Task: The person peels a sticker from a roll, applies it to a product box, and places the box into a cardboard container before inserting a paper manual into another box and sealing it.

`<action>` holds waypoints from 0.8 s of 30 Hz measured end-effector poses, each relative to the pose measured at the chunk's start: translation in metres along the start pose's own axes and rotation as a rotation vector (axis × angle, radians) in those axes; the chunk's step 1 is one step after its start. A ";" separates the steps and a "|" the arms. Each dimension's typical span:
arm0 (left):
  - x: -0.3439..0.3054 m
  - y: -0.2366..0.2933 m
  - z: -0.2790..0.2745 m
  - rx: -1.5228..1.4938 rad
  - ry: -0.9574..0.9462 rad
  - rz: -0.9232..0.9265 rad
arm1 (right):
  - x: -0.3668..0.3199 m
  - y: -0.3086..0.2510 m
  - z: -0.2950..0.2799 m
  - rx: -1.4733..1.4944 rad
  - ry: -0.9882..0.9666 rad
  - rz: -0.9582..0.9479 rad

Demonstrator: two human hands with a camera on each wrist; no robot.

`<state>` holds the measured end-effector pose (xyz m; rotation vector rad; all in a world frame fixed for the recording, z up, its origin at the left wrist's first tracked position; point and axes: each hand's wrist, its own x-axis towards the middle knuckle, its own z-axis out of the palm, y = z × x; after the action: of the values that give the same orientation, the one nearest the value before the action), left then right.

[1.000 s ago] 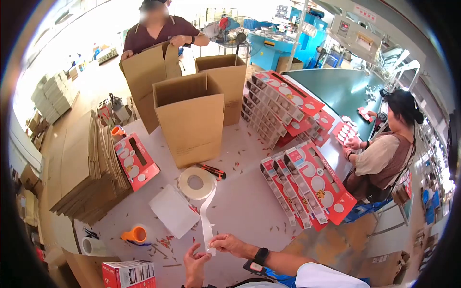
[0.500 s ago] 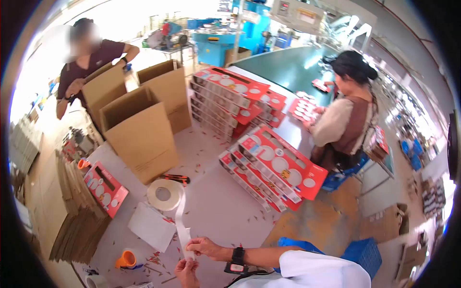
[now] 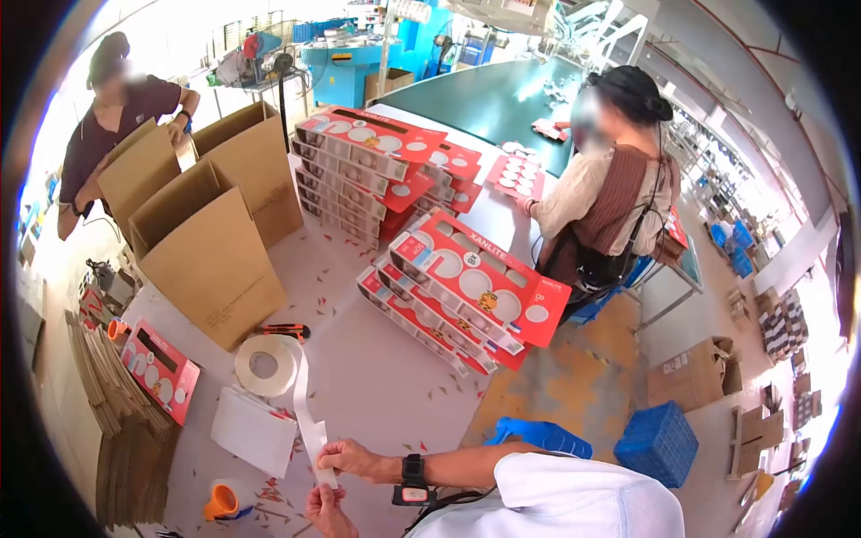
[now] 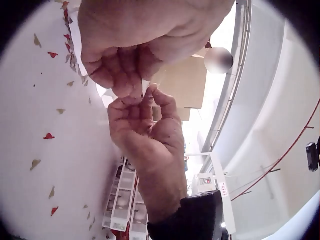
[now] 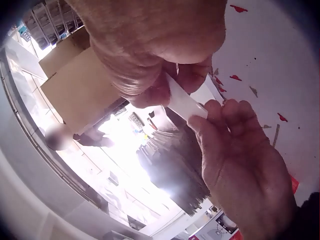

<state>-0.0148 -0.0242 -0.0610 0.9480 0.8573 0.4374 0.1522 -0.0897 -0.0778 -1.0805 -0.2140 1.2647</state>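
A roll of white strip (image 3: 266,366) lies flat on the table, and its loose white strip (image 3: 311,430) runs toward me. My right hand (image 3: 352,459) pinches this strip between thumb and finger near its free end. Just below, my left hand (image 3: 327,513) pinches the very end. In the right wrist view a short length of the strip (image 5: 185,104) spans the gap between the fingertips of both hands. The left wrist view shows my left hand (image 4: 145,35) close above my right (image 4: 150,135), with most of the strip hidden behind fingers.
Beside the roll lie an orange-and-black cutter (image 3: 287,331) and white sheets (image 3: 254,432). An orange tape dispenser (image 3: 221,502) is nearer. Open cartons (image 3: 215,269), flat cardboard (image 3: 134,448) and red printed boxes (image 3: 466,278) surround the work area. One person (image 3: 126,125) handles a carton; another (image 3: 610,179) sits right.
The head view has swung right, so things sit further left in it. My hands keep hold of the strip, and a flap stands out near the right fingers.
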 end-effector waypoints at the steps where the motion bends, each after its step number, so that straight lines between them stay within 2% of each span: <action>1: 0.003 -0.004 -0.003 0.047 -0.001 0.031 | -0.001 0.000 0.002 0.006 0.013 -0.002; 5: 0.002 -0.004 0.003 0.023 0.014 0.061 | 0.002 0.006 0.009 -0.028 0.069 -0.034; 8: -0.004 0.011 0.020 -0.050 0.053 -0.045 | 0.005 0.007 0.006 -0.035 0.081 -0.056; 11: -0.003 0.005 0.017 -0.080 0.036 -0.038 | 0.001 0.004 0.012 -0.030 0.115 -0.084; 17: -0.002 -0.002 0.011 0.055 0.019 -0.001 | 0.004 0.019 0.004 -0.057 0.117 -0.073; 20: -0.003 -0.004 0.008 -0.121 0.025 -0.077 | 0.001 0.019 0.001 -0.093 0.154 -0.084; 22: 0.011 -0.021 0.008 -0.077 0.056 0.030 | 0.005 0.031 -0.006 -0.150 0.161 -0.087; 24: 0.013 -0.039 -0.003 0.007 0.112 0.130 | 0.003 0.055 -0.030 -0.206 0.213 -0.205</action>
<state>-0.0104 -0.0346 -0.1003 0.9965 0.9018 0.6043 0.1368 -0.1078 -0.1361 -1.3258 -0.2896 0.9507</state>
